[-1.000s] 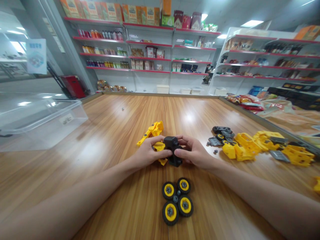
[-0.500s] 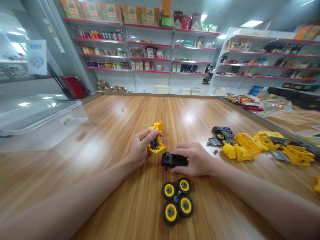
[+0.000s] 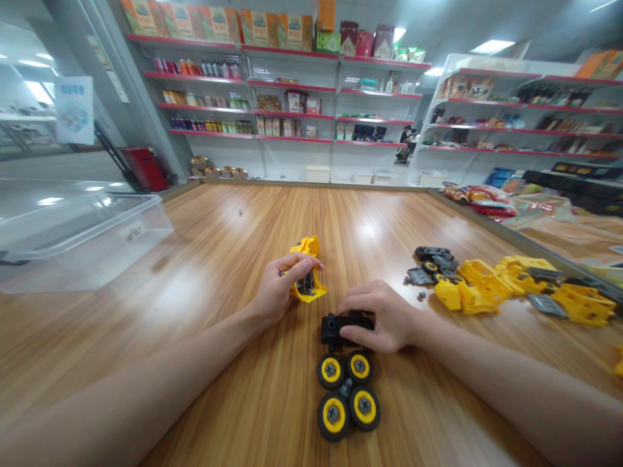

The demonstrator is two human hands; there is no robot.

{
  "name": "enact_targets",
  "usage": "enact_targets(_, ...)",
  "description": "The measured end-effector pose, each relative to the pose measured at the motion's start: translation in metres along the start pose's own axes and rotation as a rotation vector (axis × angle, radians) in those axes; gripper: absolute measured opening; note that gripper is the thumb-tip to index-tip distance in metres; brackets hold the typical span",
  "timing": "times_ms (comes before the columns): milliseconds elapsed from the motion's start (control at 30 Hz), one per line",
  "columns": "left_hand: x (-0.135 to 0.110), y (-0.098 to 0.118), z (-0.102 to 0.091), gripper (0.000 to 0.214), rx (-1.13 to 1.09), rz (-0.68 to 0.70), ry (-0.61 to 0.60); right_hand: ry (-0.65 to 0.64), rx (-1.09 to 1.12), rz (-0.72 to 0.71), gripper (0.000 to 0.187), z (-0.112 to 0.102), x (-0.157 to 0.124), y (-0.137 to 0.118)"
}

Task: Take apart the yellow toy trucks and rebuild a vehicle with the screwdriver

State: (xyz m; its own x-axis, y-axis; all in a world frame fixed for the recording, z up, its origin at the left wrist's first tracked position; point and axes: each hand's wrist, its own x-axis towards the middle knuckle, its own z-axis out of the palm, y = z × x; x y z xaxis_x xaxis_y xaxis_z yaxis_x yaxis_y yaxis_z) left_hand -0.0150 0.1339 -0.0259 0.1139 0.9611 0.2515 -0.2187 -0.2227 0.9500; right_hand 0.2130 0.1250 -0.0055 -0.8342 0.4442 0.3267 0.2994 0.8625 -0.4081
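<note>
Black and stiff-looking, the plastic block (image 3: 332, 329) is showing just beyond the four wheels (image 3: 364, 405), the right hand (image 3: 382, 318) clasping its right end, sides probably offering the surer hold; farther past those wheels, the left hand (image 3: 280, 288) is gripping a yellow shell (image 3: 317, 293), likely light, thin edges wanting care.

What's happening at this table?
A person is handling toy-like plastic parts with bare hands. The left hand holds a yellow part with dark pieces inside; the right hand grips a black part just beyond four wheels. The wheels lie grouped on the wooden table, off the black part, with small gray pieces between them. More yellow and gray parts lie off to the right; a clear plastic bin is on the left.
</note>
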Motion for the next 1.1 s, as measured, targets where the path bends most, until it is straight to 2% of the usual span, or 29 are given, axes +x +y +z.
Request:
enact_targets(233,0.000,0.000,-0.001,0.028,0.008,-0.020,-0.054,0.013,0.019,-0.047,0.022,0.005,0.000,-0.001)
enact_targets(333,0.000,-0.002,-0.002,0.028,0.006,-0.034,-0.077,0.091,0.046,-0.054,0.019,0.006,0.001,0.000)
enact_targets(467,0.001,-0.005,-0.002,0.033,-0.008,-0.048,-0.115,0.263,0.043,0.062,0.027,0.007,0.002,0.002)
enact_targets(567,0.002,-0.007,-0.002,0.036,-0.031,-0.069,-0.145,0.332,0.020,0.149,0.030,0.011,0.004,0.005)
enact_targets(800,0.001,-0.003,0.001,0.032,-0.148,-0.119,-0.208,0.391,-0.009,0.262,0.033,0.017,0.008,0.008)
enact_targets(933,0.001,0.001,0.000,0.036,-0.278,-0.178,-0.240,0.425,-0.010,0.281,0.025,0.018,0.008,0.010)
enact_targets(1100,0.004,-0.001,0.000,0.034,-0.417,-0.214,-0.163,0.491,-0.020,0.306,0.023,0.016,0.007,0.009)
